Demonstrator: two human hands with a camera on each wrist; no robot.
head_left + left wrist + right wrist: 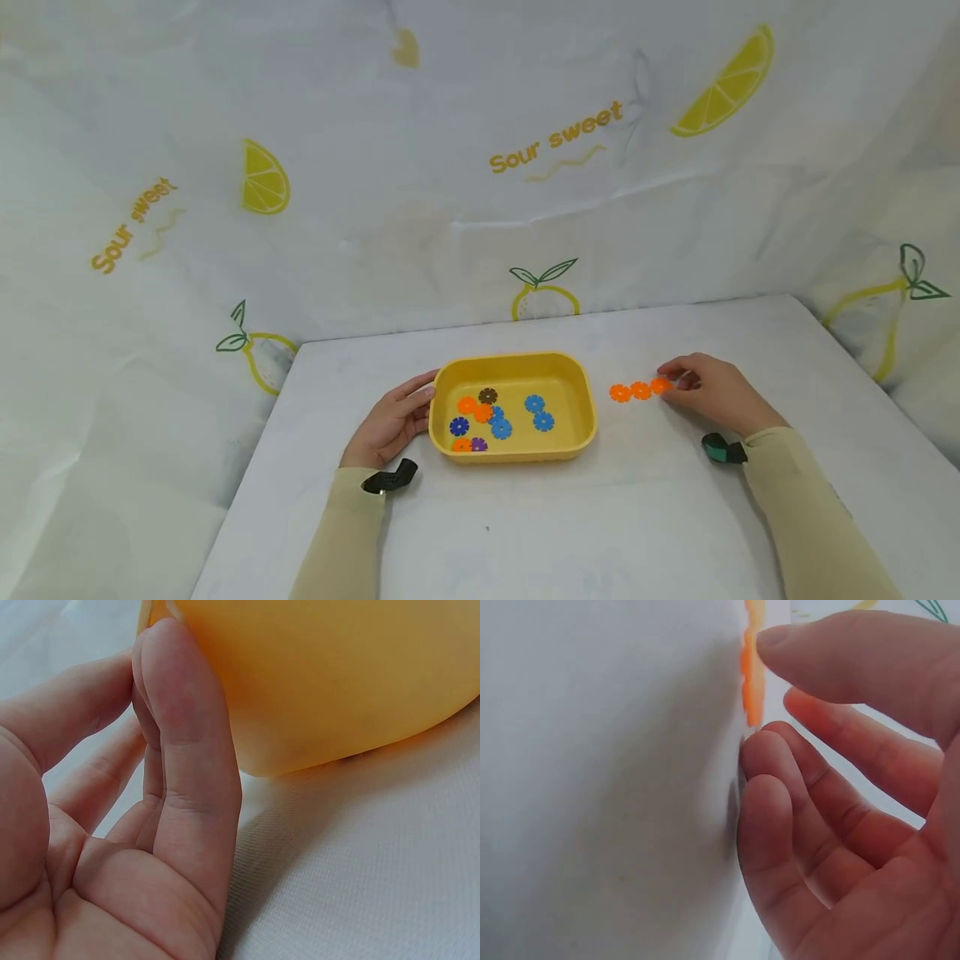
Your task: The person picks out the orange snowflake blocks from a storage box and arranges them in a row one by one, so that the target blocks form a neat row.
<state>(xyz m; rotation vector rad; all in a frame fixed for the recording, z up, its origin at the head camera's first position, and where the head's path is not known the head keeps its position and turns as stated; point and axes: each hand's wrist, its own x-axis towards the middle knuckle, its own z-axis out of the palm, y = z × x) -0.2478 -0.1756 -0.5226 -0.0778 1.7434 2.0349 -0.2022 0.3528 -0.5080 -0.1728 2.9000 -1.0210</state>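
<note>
In the head view my left hand (388, 423) rests against the left wall of a shallow yellow tray (525, 456). Its fingertips (176, 656) touch the tray's outer side by the rim in the left wrist view. My right hand (712, 392) is to the right of the tray, thumb and forefinger pinching an orange snowflake disc (659, 385). That disc is the right end of a short row, with a middle disc (641, 390) and a left disc (619, 392) beside it. Edge-on, the orange row (751, 682) shows by the thumb; the other fingers curl against the table.
Inside the tray lie orange discs (467, 405), blue ones (543, 422), a brown disc (487, 396), a dark blue disc (459, 427) and a purple disc (478, 445). The white table (562, 533) meets a lemon-printed sheet (420, 250) at the back.
</note>
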